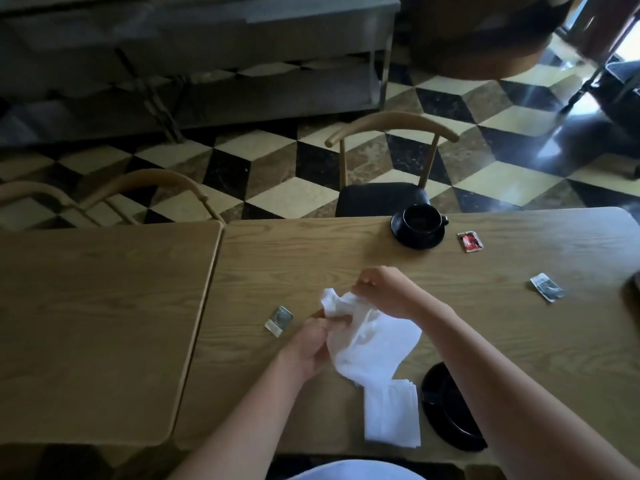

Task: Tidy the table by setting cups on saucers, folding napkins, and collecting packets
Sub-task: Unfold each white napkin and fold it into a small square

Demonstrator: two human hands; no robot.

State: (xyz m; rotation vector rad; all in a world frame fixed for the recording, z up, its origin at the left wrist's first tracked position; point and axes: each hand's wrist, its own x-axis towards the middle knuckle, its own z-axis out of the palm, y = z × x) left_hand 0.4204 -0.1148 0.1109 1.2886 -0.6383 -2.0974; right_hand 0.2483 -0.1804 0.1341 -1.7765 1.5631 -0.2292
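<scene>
Both hands hold a crumpled white napkin [367, 337] above the wooden table [346, 258]. My left hand [311, 344] grips its lower left part; my right hand [384, 289] pinches its upper edge. Under it, near the front edge, lies a folded white napkin [391, 420]. A black cup [420, 220] stands on a black saucer [415, 239] at the far edge. A second black saucer [446, 410], partly hidden by my right forearm, sits near me. Three packets lie loose: a red one [470, 241], a grey one [547, 287] and a greenish one [278, 318].
A second wooden table [97, 323] butts against the left side. Wooden chairs [388, 161] stand beyond the far edge on a chequered floor. A dark object [635, 282] shows at the right border.
</scene>
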